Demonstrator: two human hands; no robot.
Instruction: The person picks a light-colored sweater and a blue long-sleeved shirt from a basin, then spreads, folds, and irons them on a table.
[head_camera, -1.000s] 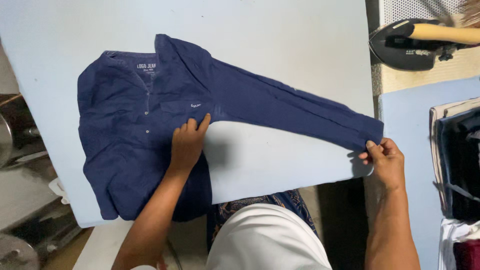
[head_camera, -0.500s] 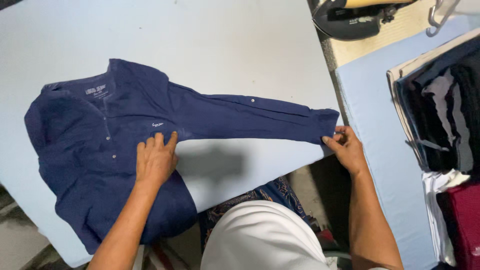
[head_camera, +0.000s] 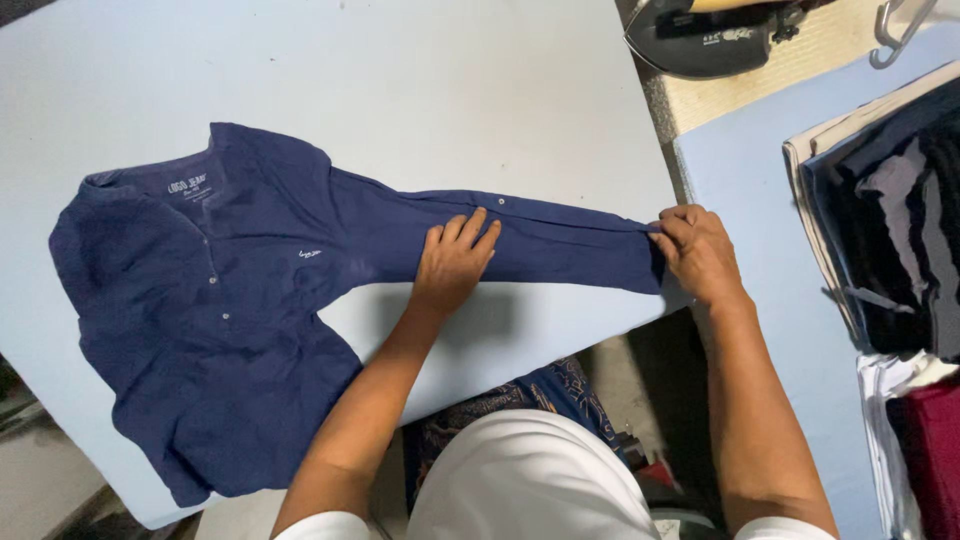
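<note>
So the big pale blue bench (head_camera: 420, 90) takes up most of the view, and there's nothing sitting on it apart from the navy shirt (head_camera: 200, 330). Off the far right corner there's a dark iron (head_camera: 700, 40) on a tan pad, and to the right a second pale blue surface (head_camera: 760, 200) with a stack of folded clothes (head_camera: 890, 220), dark ones on top, a maroon piece lower down. None of that blocks the shirt.

The shirt lies flat, front side up, on the left half of the bench, collar toward the far edge and hem hanging just over the near edge. Its long sleeve (head_camera: 540, 235) is stretched straight out to the right, so the long line runs left to right, cuff at the bench's right edge.

Left hand (head_camera: 452, 262) lies palm down on the middle of the sleeve, fingers flat and slightly spread, not gripping. Right hand (head_camera: 700, 252) is at the cuff, fingers pinched on the fabric end.
</note>
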